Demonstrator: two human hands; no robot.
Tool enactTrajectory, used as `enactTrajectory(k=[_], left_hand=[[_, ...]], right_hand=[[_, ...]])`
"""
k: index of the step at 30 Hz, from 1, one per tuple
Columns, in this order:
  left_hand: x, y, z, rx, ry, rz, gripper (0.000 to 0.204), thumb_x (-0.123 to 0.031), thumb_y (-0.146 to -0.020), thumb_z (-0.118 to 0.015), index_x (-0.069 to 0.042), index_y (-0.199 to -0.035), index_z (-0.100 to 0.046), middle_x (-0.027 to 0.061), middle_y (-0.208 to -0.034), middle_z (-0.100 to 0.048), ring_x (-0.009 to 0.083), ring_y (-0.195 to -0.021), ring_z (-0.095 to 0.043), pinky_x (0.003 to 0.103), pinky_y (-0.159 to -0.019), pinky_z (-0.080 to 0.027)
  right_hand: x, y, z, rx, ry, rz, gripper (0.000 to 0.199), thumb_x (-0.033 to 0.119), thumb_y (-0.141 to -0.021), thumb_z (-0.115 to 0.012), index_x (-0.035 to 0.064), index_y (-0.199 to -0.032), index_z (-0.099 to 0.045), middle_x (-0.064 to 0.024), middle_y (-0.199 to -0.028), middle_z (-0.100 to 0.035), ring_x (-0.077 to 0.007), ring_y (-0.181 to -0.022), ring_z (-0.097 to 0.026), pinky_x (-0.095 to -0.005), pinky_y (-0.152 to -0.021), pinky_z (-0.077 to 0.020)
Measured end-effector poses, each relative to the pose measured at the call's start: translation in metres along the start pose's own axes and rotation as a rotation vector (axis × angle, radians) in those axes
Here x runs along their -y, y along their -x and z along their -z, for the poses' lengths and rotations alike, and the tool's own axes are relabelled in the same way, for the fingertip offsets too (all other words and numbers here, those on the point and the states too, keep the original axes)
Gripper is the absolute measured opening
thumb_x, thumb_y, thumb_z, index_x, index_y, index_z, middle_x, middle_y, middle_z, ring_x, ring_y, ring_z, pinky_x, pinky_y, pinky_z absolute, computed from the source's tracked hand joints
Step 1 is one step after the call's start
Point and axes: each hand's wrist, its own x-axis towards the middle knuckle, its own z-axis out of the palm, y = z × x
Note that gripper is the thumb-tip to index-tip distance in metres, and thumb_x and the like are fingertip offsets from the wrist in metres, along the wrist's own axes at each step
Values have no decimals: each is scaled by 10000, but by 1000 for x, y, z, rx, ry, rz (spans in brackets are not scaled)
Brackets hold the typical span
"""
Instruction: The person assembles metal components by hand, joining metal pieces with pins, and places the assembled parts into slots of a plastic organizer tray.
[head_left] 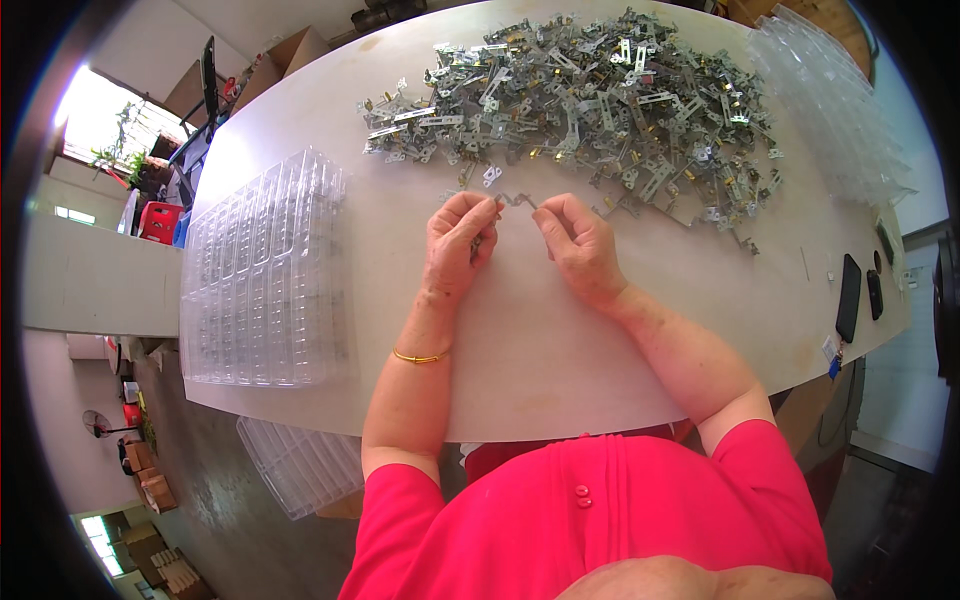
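Between my two hands, just in front of the pile, is a small bent metal part (517,200). My left hand (461,240) pinches its left end with thumb and forefinger. Other dark metal bits show under the curled fingers of that hand. My right hand (582,245) is closed, its thumb and forefinger at the part's right end. Beyond the hands spreads a large heap of small metal brackets (600,110), silver with some brass-coloured pieces. One loose silver bracket (491,176) lies by itself just beyond my left hand.
Clear plastic trays (265,275) are stacked at the left of the white table (560,370); more trays (830,110) stand at the far right. A black phone (848,298) and small items lie near the right edge. Another tray (300,465) sits below the table's front-left edge.
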Motion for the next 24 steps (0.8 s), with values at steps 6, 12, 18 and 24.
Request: enactTrajectory(k=[6,12,18,24], left_hand=[[1,1,0,26,-46,-66,150,-159,-965,-640,-11,-945,-654,-4,-713,-564,48,-481,-427,192,-404,-276],[3,4,-3,62,-124,-92,130,-133,-957,-641,-6,-936,-665,-16,-734,-571,29,-498,-409,187,-417,-263],[-1,4,-1,95,-181,-48,126,-135,-944,-649,-10,-931,-663,-20,-698,-551,25,-502,-401,185,-428,-259],[-4,4,5,180,-152,-21,127,-141,-935,-657,-16,-914,-655,-20,-695,-549,33,-525,-416,185,-444,-267]], right_hand=[[0,0,1,38,-29,-14,98,136,-985,-619,43,-960,-600,37,-642,-536,-34,-570,-462,-238,-498,-376],[7,-1,7,156,-183,-126,125,138,-1042,-496,50,-1087,-572,9,-734,-577,-52,-607,-506,-218,-533,-421],[5,-7,16,302,-364,-256,174,167,-1046,-461,55,-1088,-587,-6,-799,-593,-70,-651,-539,-225,-583,-459],[-2,-12,15,332,-450,-165,134,135,-1000,-508,45,-1018,-604,-12,-848,-602,-81,-769,-546,-251,-728,-470]])
